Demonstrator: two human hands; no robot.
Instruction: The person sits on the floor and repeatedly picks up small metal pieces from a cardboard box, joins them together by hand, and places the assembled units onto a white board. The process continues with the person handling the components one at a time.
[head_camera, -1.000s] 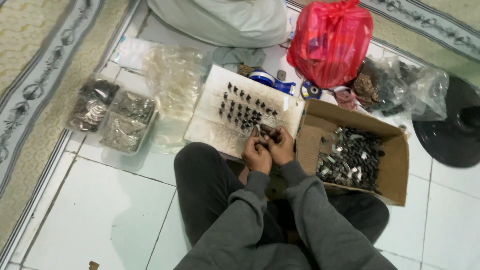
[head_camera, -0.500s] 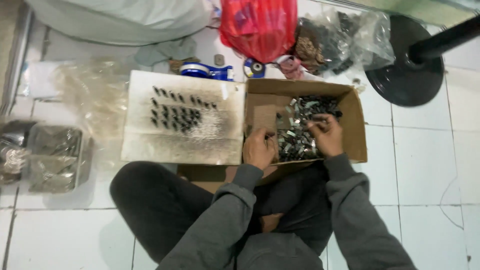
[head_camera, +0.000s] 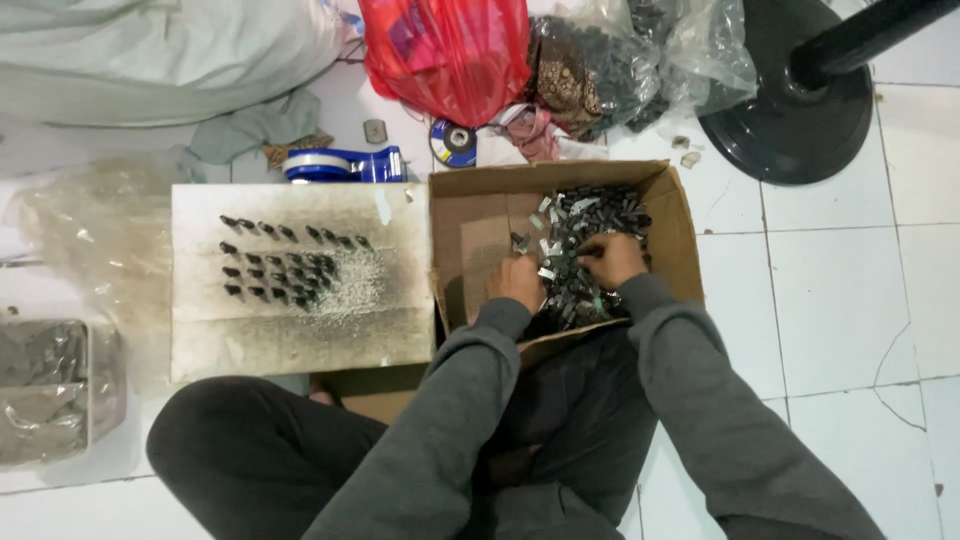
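Both hands in one box, among a heap of small metal parts too many to count. Left hand and right hand curled; fingertips buried in parts, grip impossible to tell. Left of the fingers, one board with rows of dark pieces.

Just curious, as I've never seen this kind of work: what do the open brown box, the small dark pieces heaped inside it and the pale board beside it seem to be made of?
The open brown box looks like matte cardboard, with folded flaps. The small dark pieces look like metal: some faces glint silvery. The pale board may be foam or card; its soot-stained, speckled surface leaves that open.
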